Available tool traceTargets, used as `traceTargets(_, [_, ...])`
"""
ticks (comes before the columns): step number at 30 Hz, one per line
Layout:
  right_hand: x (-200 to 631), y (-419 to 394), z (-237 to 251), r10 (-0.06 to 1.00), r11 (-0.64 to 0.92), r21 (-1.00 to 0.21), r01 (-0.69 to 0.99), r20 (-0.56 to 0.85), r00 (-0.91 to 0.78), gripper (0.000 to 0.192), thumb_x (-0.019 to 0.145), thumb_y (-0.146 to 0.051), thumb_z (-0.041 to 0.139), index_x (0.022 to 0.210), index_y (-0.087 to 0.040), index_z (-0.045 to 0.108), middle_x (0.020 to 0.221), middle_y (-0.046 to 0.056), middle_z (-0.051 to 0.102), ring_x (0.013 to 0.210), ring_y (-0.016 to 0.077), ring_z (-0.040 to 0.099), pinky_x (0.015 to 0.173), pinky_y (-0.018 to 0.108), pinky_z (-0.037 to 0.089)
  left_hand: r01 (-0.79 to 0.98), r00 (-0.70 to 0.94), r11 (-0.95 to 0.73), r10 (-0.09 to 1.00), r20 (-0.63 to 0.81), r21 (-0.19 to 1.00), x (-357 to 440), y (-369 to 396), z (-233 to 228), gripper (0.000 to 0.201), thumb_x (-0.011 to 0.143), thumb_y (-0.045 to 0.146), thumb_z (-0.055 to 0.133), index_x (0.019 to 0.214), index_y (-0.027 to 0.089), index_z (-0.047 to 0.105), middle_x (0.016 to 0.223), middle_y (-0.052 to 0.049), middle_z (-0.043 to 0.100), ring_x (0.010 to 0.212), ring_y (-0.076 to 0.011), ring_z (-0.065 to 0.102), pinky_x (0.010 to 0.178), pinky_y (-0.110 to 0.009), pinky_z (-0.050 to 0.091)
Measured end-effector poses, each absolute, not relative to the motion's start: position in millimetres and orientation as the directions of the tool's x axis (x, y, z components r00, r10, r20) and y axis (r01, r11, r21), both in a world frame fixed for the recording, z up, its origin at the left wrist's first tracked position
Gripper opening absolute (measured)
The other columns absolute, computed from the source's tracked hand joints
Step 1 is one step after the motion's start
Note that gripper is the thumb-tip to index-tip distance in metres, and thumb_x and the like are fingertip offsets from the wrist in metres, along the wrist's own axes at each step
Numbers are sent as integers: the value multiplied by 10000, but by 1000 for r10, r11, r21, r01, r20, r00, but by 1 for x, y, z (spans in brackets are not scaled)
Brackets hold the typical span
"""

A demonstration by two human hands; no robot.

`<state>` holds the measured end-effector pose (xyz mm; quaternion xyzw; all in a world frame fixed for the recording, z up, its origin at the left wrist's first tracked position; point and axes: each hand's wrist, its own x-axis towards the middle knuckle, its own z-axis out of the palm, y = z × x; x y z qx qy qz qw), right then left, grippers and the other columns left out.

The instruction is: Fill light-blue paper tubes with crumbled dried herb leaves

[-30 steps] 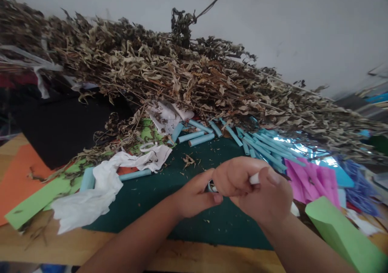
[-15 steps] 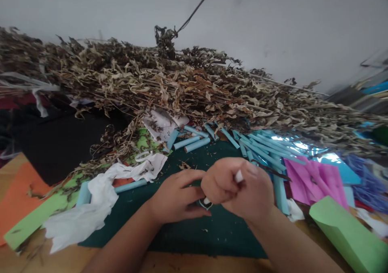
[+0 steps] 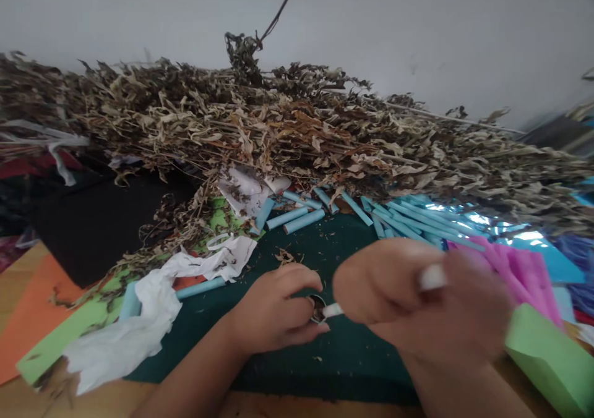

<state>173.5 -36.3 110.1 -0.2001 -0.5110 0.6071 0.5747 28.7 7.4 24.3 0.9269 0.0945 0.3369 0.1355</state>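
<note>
Desk (image 3: pixel 28 399) bare wood, smooth, light brown. Mat (image 3: pixel 343 344) dark green, matt, flecked with dry crumbs. Leaf pile (image 3: pixel 278 133) dried plant stalks, brittle, rough, brown-grey. Blue tubes (image 3: pixel 301 220) rolled matt paper. Crumpled tissue (image 3: pixel 139 319) thin white paper, wrinkled. Orange sheet (image 3: pixel 23 319), green strip (image 3: pixel 547 368) and pink sheets (image 3: pixel 515 269) smooth matt card. Foil (image 3: pixel 492 223) glossy, reflective blue. White stick (image 3: pixel 431 277) smooth, blurred, material unclear.
</note>
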Motion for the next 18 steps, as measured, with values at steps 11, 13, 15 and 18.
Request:
traceTargets(11, [173, -43, 108, 925, 215, -882, -419, 321, -203, 506, 773, -551, 344, 454, -168, 257, 400, -32, 237, 387, 97, 277, 391, 255, 234, 110, 766, -931, 302, 568, 348, 30, 8, 22, 265, 743, 331, 483, 557, 144, 514, 777, -46, 527, 684, -114, 477, 615, -238, 407])
traceTargets(13, [168, -44, 102, 925, 226, -895, -385, 321, -201, 469, 779, -510, 379, 469, -173, 278, 423, -29, 254, 404, 100, 285, 401, 257, 234, 118, 753, -935, 304, 584, 335, 30, 8, 21, 262, 746, 338, 475, 570, 154, 536, 769, -41, 529, 684, -119, 470, 620, -248, 405])
traceTargets(15, [163, -44, 99, 920, 253, -912, -324, 330, -211, 441, 784, -495, 380, 490, -176, 300, 448, -25, 264, 423, 103, 295, 414, 259, 245, 126, 739, -937, 309, 599, 327, 31, 8, 20, 248, 745, 345, 477, 597, 163, 558, 765, -38, 536, 695, -124, 473, 638, -254, 407])
traceTargets(18, [157, -44, 97, 907, 297, -919, -261, 357, -224, 399, 801, -472, 346, 529, -181, 321, 474, -19, 273, 446, 109, 313, 442, 268, 262, 128, 735, -928, 325, 595, 349, 32, 7, 19, 245, 751, 353, 466, 625, 168, 566, 799, -34, 557, 736, -126, 493, 682, -256, 415])
